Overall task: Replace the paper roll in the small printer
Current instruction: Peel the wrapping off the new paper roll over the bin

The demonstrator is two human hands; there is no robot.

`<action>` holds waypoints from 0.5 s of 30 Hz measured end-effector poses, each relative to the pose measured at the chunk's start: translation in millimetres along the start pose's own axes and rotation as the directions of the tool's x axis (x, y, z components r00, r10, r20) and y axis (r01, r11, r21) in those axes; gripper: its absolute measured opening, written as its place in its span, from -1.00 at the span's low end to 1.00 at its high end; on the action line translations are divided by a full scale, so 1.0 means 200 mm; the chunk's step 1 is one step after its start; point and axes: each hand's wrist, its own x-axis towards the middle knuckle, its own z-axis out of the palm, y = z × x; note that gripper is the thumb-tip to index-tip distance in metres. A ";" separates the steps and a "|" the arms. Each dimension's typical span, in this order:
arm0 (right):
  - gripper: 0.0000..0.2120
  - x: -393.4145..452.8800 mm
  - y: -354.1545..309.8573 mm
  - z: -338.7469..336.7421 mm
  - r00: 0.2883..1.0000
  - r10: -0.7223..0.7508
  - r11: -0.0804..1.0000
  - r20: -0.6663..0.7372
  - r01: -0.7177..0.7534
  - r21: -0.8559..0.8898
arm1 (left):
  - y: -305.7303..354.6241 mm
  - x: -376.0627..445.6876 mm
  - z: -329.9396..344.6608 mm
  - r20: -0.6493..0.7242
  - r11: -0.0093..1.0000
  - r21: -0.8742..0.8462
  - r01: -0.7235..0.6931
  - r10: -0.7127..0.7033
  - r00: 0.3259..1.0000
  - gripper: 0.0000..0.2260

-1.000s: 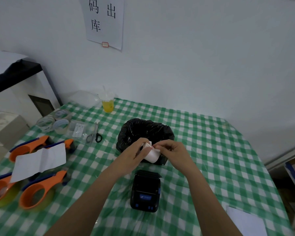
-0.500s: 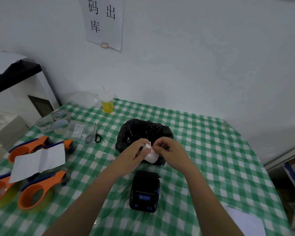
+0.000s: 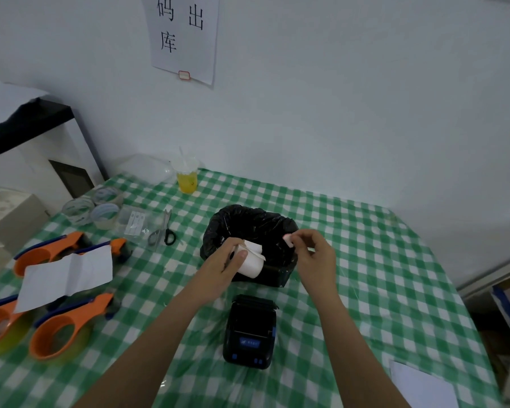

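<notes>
Far left: orange tape dispensers [image 3: 60, 328] lying on the green check cloth [image 3: 365, 260], a folded white sheet [image 3: 67, 275] draped over them. Behind, clear tape rolls [image 3: 92, 209], then scissors [image 3: 162, 232], closed, flat on the cloth. Yellow drink cup [image 3: 187, 179] at the back by the wall. Centre: left hand [image 3: 221, 266] clamped round the paper roll [image 3: 251, 259], thumb on top, roll held over the near rim of the black-bagged bin [image 3: 248, 225], loose end of paper curling up. Below, printer [image 3: 249, 331] sits on the cloth, near edge side, w/ nothing touching it. Right hand [image 3: 315, 257] apart from the roll, over the bin's right rim, fingertips pinching a small pinkish-white scrap [image 3: 288, 239]. Far right corner: a white sheet [image 3: 421, 384].
</notes>
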 end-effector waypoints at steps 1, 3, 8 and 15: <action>-0.88 0.03 0.02 0.01 1.000 0.027 0.999 -0.016 -0.028 -0.041 | -0.02 0.00 -0.01 -0.019 1.000 -0.006 0.021 -0.021 1.000 -0.87; -0.89 0.09 0.06 0.04 0.998 0.062 0.987 0.001 -0.061 -0.149 | -0.04 0.01 -0.02 -0.051 0.998 -0.016 0.060 -0.061 0.997 -0.87; -0.84 0.30 0.19 0.18 0.981 0.158 0.907 0.111 -0.100 -0.410 | -0.08 0.06 -0.05 -0.076 0.991 -0.023 0.128 -0.130 0.989 -0.87; -0.85 0.40 0.28 0.26 0.971 0.225 0.889 0.081 -0.170 -0.425 | -0.14 0.12 -0.06 -0.076 0.985 -0.049 0.168 -0.171 0.982 -0.87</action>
